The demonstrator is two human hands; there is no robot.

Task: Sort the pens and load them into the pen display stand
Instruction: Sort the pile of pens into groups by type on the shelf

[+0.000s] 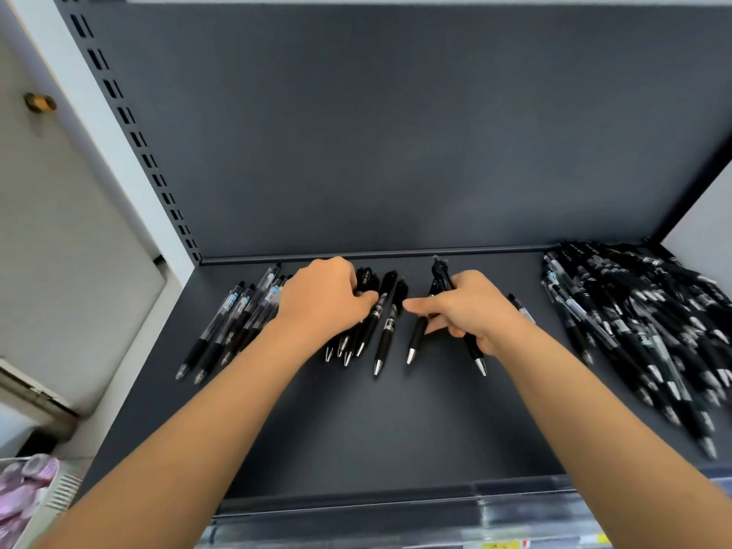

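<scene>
On the dark grey shelf (396, 422) lie three groups of pens. A small row of clear-barrelled pens (222, 330) lies at the left. In the middle sits a bunch of solid black pens (380, 322), and my left hand (321, 299) rests on top of it with fingers curled over the pens. My right hand (471, 307) grips two black pens (443, 279), tips pointing toward me, its forefinger stretched left toward the middle bunch. A large heap of mixed pens (641, 326) lies at the right.
One loose pen (521, 307) lies just right of my right hand. The shelf's back panel (396, 132) rises behind the pens. A clear plastic front rail (515, 505) edges the shelf. A basket of purple items (23, 485) sits at lower left.
</scene>
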